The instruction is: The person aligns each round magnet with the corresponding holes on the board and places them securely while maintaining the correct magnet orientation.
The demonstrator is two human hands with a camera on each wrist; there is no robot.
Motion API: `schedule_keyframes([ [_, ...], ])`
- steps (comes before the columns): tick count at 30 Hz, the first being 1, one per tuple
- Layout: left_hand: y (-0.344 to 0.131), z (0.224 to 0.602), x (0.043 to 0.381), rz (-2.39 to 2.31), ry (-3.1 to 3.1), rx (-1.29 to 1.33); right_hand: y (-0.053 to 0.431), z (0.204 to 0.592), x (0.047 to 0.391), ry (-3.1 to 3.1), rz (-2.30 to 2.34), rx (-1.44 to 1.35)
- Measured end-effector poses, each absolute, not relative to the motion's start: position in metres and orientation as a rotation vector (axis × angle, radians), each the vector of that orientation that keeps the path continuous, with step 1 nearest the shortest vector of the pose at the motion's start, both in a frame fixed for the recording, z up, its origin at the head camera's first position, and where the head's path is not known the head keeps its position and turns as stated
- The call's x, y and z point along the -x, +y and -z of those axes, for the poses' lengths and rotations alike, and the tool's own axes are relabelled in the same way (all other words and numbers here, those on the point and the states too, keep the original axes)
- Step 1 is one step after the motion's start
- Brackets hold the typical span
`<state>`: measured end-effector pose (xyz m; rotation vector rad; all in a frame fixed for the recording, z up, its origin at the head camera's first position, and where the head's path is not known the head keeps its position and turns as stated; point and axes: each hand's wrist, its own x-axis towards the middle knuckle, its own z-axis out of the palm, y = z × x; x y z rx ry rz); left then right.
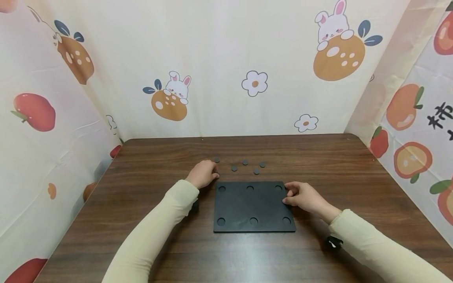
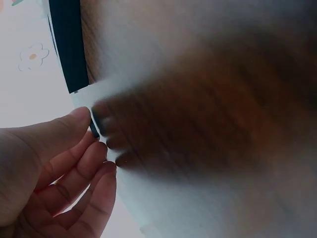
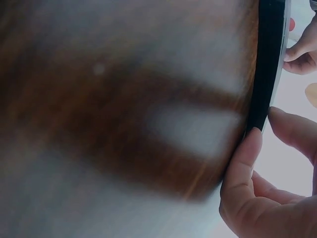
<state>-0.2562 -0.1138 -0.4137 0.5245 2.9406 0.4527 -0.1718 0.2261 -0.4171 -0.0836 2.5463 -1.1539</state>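
Note:
A flat black board (image 1: 253, 204) with round recesses in two rows lies on the table. My left hand (image 1: 203, 173) is just beyond its far left corner, thumb and fingertips together at the tabletop. Between them the left wrist view shows a small dark disc (image 2: 94, 130), mostly covered by the fingers. My right hand (image 1: 306, 198) holds the board's right edge near the far corner, the thumb and a bent finger against it. In the right wrist view these fingertips touch the edge of the board (image 3: 270, 54). The recesses look bare.
Several small dark discs lie scattered beyond the board, among them a disc (image 1: 234, 168) close to the left hand and a disc (image 1: 262, 164) farther right. The brown wooden table (image 1: 141, 169) ends at a printed curtain (image 1: 219, 47) behind and at both sides.

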Motion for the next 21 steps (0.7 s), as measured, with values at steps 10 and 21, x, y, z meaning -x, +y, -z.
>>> schedule_keyframes([
  [10, -0.116, 0.408, 0.249, -0.507, 2.936, -0.536, 0.226, 0.42, 0.173, 2.546, 1.159, 0.104],
  [21, -0.115, 0.401, 0.232, -0.589, 2.935, -0.534, 0.227, 0.421, 0.173, 2.567, 1.146, 0.119],
])
